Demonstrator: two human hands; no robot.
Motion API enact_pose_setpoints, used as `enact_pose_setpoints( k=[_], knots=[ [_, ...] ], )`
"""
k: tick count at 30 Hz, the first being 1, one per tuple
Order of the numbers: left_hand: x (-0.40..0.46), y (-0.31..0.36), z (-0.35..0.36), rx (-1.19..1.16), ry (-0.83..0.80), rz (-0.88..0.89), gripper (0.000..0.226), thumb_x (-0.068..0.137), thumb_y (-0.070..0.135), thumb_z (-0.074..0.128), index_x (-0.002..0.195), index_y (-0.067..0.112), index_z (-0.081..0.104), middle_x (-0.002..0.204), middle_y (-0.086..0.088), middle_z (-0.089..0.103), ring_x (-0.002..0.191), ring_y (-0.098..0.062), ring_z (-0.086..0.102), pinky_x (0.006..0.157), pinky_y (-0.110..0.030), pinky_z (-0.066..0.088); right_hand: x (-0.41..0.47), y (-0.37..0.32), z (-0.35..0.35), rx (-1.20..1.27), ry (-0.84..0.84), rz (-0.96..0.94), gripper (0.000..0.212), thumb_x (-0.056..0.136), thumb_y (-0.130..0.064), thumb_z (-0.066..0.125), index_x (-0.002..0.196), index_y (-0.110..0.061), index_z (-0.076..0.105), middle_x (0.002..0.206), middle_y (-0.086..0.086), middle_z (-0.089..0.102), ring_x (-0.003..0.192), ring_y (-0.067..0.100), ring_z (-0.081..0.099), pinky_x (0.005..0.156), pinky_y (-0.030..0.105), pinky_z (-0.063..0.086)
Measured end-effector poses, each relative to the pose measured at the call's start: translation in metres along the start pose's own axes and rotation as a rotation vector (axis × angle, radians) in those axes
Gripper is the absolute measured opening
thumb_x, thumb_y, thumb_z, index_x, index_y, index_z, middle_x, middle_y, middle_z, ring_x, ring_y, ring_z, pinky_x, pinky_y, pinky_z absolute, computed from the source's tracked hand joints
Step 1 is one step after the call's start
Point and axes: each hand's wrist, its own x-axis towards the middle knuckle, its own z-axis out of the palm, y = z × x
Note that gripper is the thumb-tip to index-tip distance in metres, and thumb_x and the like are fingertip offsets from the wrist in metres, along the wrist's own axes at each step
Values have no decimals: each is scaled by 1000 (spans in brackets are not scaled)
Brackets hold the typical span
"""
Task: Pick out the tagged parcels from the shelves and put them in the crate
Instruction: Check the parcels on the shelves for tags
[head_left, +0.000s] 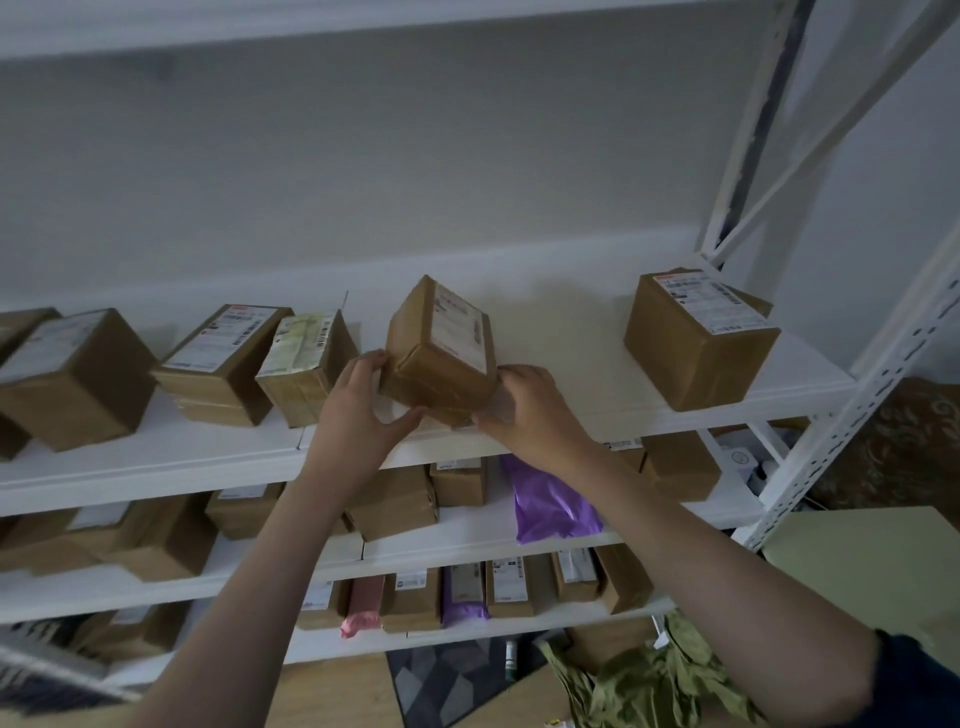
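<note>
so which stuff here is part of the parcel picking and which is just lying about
Job:
- cardboard parcel, held by left hand and right hand
- labelled boxes on top shelf

Lying about:
- green crumpled wrapping
- patterned mat

Lighting, as I read it: dim and cool, flat, no source that I can place. Soft shadows lie behind each box (698, 338) on the upper shelf (571, 322) toward the grey wall (363, 156). No glare; the white labels stay legible as blocks only, print too soft to read. Blur: I find the shelf's left end and the bottom-left corner smeared. Distortion: wide-angle bend, the right-hand upright (852, 395) leans and the shelf edges bow.
</note>
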Motion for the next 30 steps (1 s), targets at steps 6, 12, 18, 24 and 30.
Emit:
enact_pose_setpoints(
  k=[6, 12, 18, 24, 30],
  knots=[
    [-8, -8, 12, -199, -93, -103, 61, 78, 29, 85, 129, 26, 52, 119, 16, 61, 110, -5, 58, 90, -25, 51, 4, -19, -4, -10, 51, -60, 56, 91, -42, 68, 138, -15, 53, 133, 1, 57, 126, 17, 47, 103, 35, 47],
    [0, -11, 21, -135, -118, -27, 71, 80, 27, 83, 141, 28, 47, 130, 10, 59, 114, -4, 55, 96, -28, 51, -1, -8, -8, -45, 56, -11, 61, 91, -43, 68, 143, -15, 52, 134, 1, 58, 127, 19, 48, 102, 39, 48],
    [9, -2, 30, -99, -140, 13, 82, 77, 34, 84, 146, 22, 44, 140, 4, 50, 120, -7, 49, 103, -29, 45, 3, -1, -19, -51, -11, 44, 72, 87, -50, 71, 146, -15, 48, 138, 5, 58, 129, 22, 50, 105, 40, 47],
    [21, 11, 36, -139, -149, 29, 83, 75, 33, 86, 146, 25, 44, 139, 1, 50, 124, -11, 48, 104, -25, 40, 20, -4, -16, -28, -63, 36, 73, 82, -51, 72, 144, -25, 46, 129, 3, 59, 115, 20, 60, 95, 39, 55],
    [6, 23, 35, -202, 5, 164, 90, 79, 27, 82, 154, 19, 33, 147, 4, 40, 129, 5, 39, 97, 2, 31, 1, -8, -21, 34, 131, -119, 77, 87, -31, 76, 152, -19, 37, 140, 3, 50, 116, 16, 60, 92, 27, 54]
  ],
)
